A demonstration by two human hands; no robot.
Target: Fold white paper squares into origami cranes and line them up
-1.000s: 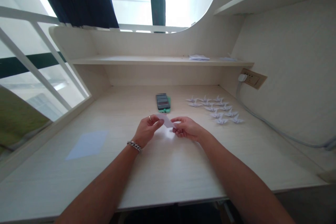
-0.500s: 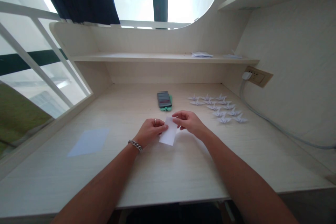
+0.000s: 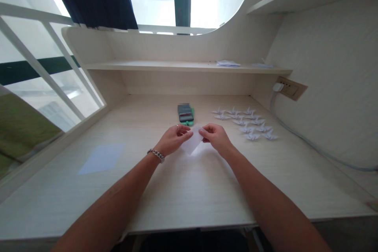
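Spreading across the whole lower view, the pale wooden bench (image 3: 177, 193) carries everything, with a shelf (image 3: 165, 66) above it, a window behind and a wall socket (image 3: 291, 88) at the right. A flat blue-tinted sheet (image 3: 102, 158) lies unfolded at the left. A cluster of finished paper cranes (image 3: 246, 123) stands at the right, so a good many are done, while the piece in hand looks only at its early folds. The left hand (image 3: 174, 140) and right hand (image 3: 216, 138) meet near the middle, fingers pinched on a small white paper (image 3: 192, 143) held just above the bench. A phone (image 3: 186, 114) lies just beyond.
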